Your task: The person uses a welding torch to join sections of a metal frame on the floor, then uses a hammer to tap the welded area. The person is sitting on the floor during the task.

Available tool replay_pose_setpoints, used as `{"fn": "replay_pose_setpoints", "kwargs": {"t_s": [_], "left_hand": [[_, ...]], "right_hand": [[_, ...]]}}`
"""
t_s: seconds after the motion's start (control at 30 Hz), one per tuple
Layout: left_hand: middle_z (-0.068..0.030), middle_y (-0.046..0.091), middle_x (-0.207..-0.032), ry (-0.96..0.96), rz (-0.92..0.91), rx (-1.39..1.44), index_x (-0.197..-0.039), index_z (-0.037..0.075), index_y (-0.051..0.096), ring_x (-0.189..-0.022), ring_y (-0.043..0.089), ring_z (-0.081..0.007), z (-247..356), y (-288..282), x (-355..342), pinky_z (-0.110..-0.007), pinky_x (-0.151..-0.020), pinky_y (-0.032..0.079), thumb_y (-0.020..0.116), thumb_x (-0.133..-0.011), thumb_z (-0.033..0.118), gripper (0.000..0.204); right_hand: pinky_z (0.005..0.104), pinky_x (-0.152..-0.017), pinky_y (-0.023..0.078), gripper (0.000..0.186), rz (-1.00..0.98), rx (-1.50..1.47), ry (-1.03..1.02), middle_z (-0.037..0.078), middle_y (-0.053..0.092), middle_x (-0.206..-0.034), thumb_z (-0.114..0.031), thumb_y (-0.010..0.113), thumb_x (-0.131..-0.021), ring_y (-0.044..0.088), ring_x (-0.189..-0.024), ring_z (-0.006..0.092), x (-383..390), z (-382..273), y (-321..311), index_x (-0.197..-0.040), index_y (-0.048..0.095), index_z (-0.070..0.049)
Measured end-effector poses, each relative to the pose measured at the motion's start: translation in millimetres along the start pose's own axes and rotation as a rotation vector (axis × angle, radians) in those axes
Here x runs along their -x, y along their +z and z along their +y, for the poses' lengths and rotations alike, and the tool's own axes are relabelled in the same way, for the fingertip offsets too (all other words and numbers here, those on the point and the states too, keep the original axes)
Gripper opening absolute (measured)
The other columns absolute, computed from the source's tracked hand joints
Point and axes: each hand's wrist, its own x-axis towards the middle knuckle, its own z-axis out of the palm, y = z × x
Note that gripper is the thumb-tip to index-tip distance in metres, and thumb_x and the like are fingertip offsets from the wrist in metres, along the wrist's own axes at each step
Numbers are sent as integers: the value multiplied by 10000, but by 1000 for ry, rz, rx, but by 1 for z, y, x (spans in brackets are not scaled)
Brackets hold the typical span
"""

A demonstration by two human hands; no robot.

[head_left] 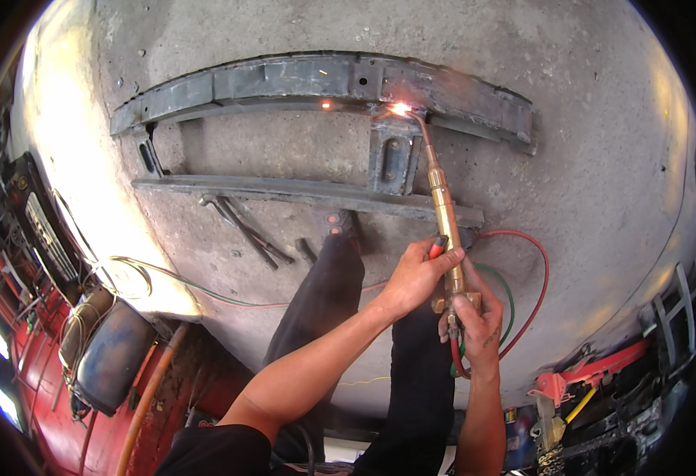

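A brass gas welding torch (pixel 441 194) slants up from my hands to a curved grey metal beam (pixel 284 79) on the floor. Its thin bent tip reaches a bright glowing spot (pixel 401 109), where the beam meets a short slotted bracket (pixel 393 155). My right hand (pixel 479 317) is closed around the torch's rear end by the valves. Higher on the body, my left hand (pixel 421 276) steadies it with the thumb along the brass. A small red and black object (pixel 438 247) sticks out of the left fingers; its kind is unclear.
A straight metal bar (pixel 284 188) runs below the beam. Pliers-like tools (pixel 245 230) lie beside my shoe (pixel 336 222). Red hose (pixel 544 262) and green hose (pixel 509 297) loop right of the torch. A dark tank (pixel 116 357) is at left, metal parts (pixel 602 369) at right.
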Motion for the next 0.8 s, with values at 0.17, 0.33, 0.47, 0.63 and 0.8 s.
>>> {"fn": "replay_pose_setpoints", "kwargs": {"t_s": [0.17,0.33,0.47,0.63,0.8], "left_hand": [[-21,613,-790,18,-18,28,-922,-10,657,-755,523,-101,-4,0,-2,-315,-689,450,660,-1002,286,307],[-16,608,-788,9,-15,31,-922,-9,656,-755,516,-99,-4,-1,-2,-317,-684,445,657,-1003,289,309],[-11,605,-787,0,-14,29,-921,-6,655,-757,513,-96,-1,-2,-1,-316,-683,442,656,-1003,292,310],[-9,602,-787,-6,-17,21,-921,-6,654,-754,509,-97,1,-4,0,-316,-679,440,654,-1003,297,314],[-9,596,-780,2,-5,16,-914,-5,649,-745,500,-94,4,-3,2,-313,-670,434,652,-1004,305,323]], "right_hand": [[271,-498,512,597,-10,6,-15,114,677,-845,-57,565,-947,622,-574,137,0,2,-1,-1531,440,-27],[267,-503,510,599,-5,16,-19,120,685,-856,-32,560,-945,621,-579,134,0,1,1,-1531,438,-25],[266,-506,509,604,-10,21,-25,125,689,-863,-22,559,-941,619,-580,133,0,1,2,-1532,433,-18],[266,-505,507,606,-8,29,-28,122,688,-861,-20,558,-938,618,-580,131,-1,0,4,-1530,433,-11],[266,-502,504,605,9,78,-22,109,672,-846,-12,553,-931,614,-578,128,0,-2,6,-1526,444,-13]]}}
